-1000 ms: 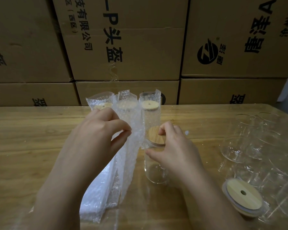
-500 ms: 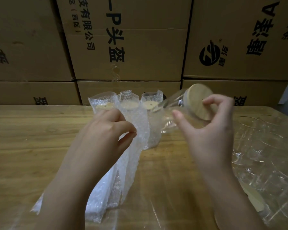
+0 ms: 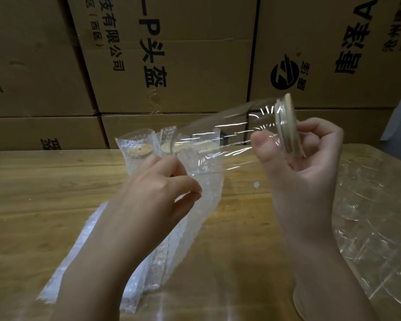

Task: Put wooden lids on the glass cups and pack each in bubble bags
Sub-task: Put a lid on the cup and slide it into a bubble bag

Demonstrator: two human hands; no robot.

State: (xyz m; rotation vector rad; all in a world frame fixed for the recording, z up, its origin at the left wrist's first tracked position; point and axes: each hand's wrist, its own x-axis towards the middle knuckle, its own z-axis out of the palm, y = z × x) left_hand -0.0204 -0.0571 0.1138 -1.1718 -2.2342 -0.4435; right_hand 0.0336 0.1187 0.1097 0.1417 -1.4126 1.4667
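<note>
One lidded glass cup [image 3: 218, 140] lies sideways in the curled right grip [image 3: 306, 163]; the left grip [image 3: 158, 193] pinches a bubble bag [image 3: 195, 216] above the counter [image 3: 33, 193].

- Glass cup [image 3: 218, 144]: clear glass, smooth and glossy, with bright streaked highlights.
- Wooden lid [image 3: 287, 126]: pale wood, matt.
- Bubble bag [image 3: 195, 216]: translucent plastic film, pebbled with small bubbles, with a faint sheen.
- Table [image 3: 44, 193]: wood with visible grain, smooth, low sheen.
- Cardboard boxes [image 3: 195, 54]: brown cardboard, matt, printed in black.
- Loose cups [image 3: 375, 205]: clear glass, glossy and reflective.
</note>
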